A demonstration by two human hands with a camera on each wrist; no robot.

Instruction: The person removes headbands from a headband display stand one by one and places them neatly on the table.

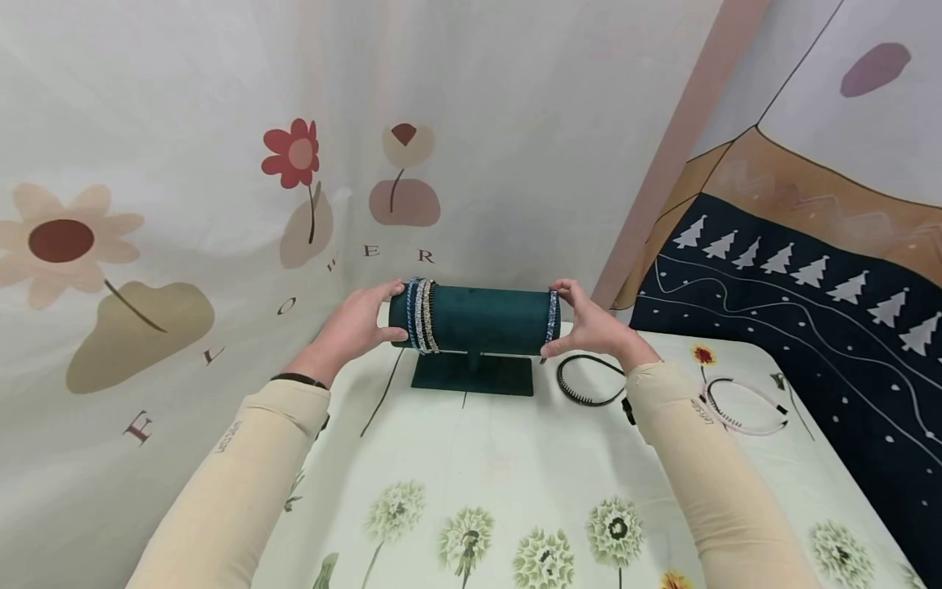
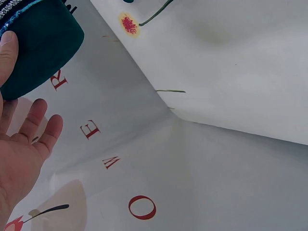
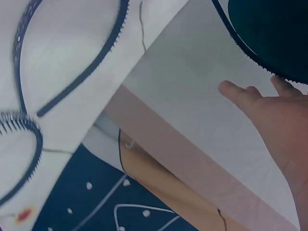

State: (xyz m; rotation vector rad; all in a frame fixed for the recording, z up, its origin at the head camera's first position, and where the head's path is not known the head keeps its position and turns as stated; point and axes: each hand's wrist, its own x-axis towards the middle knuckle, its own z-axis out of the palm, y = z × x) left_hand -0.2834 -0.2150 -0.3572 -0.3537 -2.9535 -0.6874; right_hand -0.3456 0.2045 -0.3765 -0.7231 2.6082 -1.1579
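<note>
A dark teal velvet roll on a flat base lies crosswise at the table's back. Several blue, silver and dark headbands circle its left end. My left hand holds that end between thumb and fingers; in the left wrist view the thumb of the hand lies on the roll, below a blue band. At the right end, my right hand pinches a blue glittery headband around the roll. The right wrist view shows a fingertip of the hand at the headband's toothed edge.
A black toothed headband lies just right of the base, with a small dark object beside the right sleeve. Farther right is a pale pink headband. The cloth-covered table meets a printed curtain behind the roll.
</note>
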